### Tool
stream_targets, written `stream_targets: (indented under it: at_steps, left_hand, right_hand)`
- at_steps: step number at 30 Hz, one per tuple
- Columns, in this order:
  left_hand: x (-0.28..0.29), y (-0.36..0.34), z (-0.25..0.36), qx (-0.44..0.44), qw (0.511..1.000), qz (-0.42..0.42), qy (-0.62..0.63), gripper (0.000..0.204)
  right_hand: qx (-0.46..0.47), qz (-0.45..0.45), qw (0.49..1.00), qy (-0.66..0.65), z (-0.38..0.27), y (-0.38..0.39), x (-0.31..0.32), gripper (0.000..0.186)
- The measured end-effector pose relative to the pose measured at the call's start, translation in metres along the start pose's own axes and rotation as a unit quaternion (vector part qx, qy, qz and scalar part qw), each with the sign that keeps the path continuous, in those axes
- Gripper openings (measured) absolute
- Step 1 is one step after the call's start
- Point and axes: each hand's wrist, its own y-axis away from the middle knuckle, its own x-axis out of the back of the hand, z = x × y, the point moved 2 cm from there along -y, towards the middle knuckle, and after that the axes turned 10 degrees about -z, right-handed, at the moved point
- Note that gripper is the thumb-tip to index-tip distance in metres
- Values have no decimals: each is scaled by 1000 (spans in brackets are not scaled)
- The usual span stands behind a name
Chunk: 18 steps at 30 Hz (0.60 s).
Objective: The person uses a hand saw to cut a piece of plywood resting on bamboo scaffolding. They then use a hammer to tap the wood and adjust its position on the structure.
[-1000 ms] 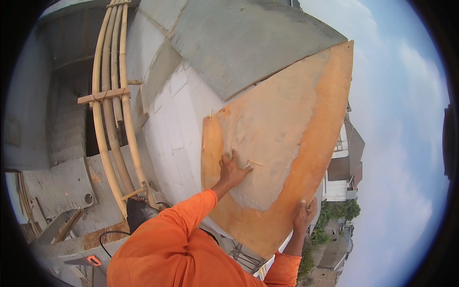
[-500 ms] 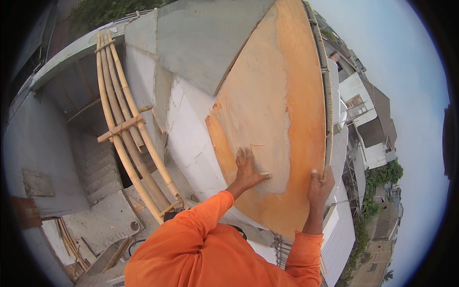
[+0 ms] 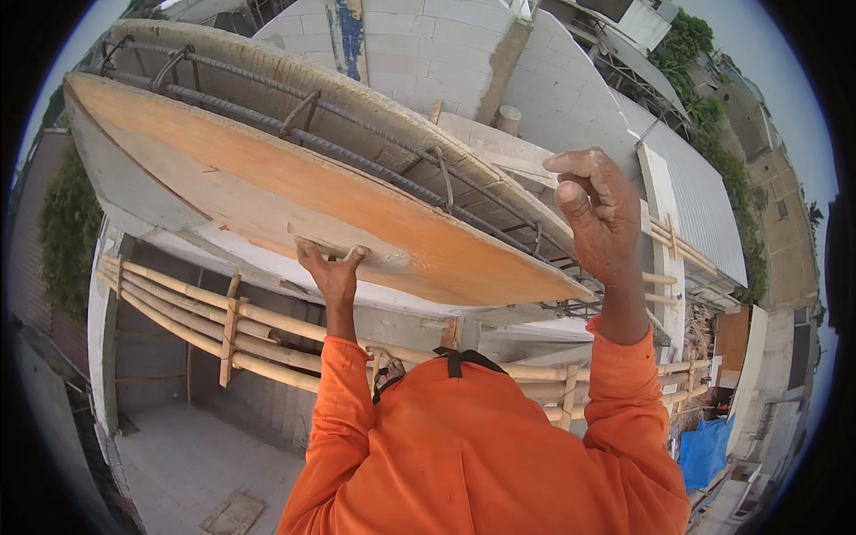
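Observation:
A plywood panel (image 3: pixel 446 254), orange-brown with a grey cement-like smear, stands on edge in front of me. My left hand (image 3: pixel 332 275) rests against its face, thumb and fingers apart. Raised beyond the panel's right part is my right hand (image 3: pixel 604 218), its fingers loosely curled and apart from the thumb, holding nothing. Pale dust coats the fingers. Along the panel's far side runs a cage of steel rebar (image 3: pixel 308 134), with a rough board edge (image 3: pixel 267 67) behind it.
Bamboo poles (image 3: pixel 276 321) tied with a wooden crosspiece (image 3: pixel 229 341) run below the panel. Beneath them lies a concrete floor (image 3: pixel 178 455). A block wall (image 3: pixel 428 58) rises at the back. At right are a corrugated roof (image 3: pixel 687 169) and a blue tarp (image 3: pixel 704 453).
My right hand has let go of the panel's edge and lifted away. My left hand stays on the panel's face. The view has swung, so the panel now lies across it.

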Motion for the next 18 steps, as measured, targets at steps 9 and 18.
stream_targets:
  at_steps: [9,18]
  left_hand:
    - [0,3,16,26,987,-60,147,100]
    - [15,3,12,43,986,-131,99,76]
  right_hand:
    - [-448,236,830,-234,184,296,-38,14]
    - [-553,278,782,71,372,385,-201,22]
